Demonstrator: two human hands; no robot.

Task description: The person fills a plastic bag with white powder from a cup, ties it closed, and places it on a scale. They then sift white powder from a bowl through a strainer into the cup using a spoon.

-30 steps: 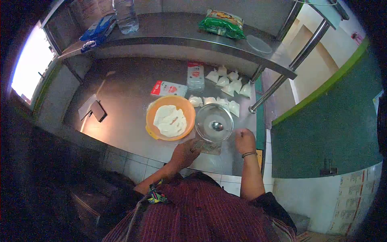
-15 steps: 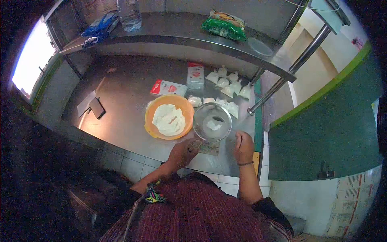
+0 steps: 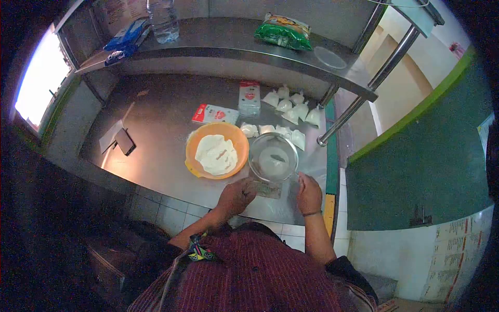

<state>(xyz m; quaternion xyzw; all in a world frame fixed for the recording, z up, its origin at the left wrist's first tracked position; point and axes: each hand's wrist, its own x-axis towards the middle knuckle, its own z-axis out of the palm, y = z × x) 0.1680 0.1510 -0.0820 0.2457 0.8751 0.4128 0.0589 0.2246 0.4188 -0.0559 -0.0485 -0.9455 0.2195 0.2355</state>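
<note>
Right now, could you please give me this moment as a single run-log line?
left hand: at scale edge | right hand: beside glass bowl | orange bowl: white powder inside | small bags: behind

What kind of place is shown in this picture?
Probably a small food-preparation kitchen or stall: a stainless steel counter with a shelf above, an orange bowl of white dough or flour, and small filled plastic bags beside a glass bowl.

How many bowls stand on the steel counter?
2: an orange bowl with white powder at the middle of the counter, and a clear glass bowl right beside it, before the hands. None seems hidden.
</note>
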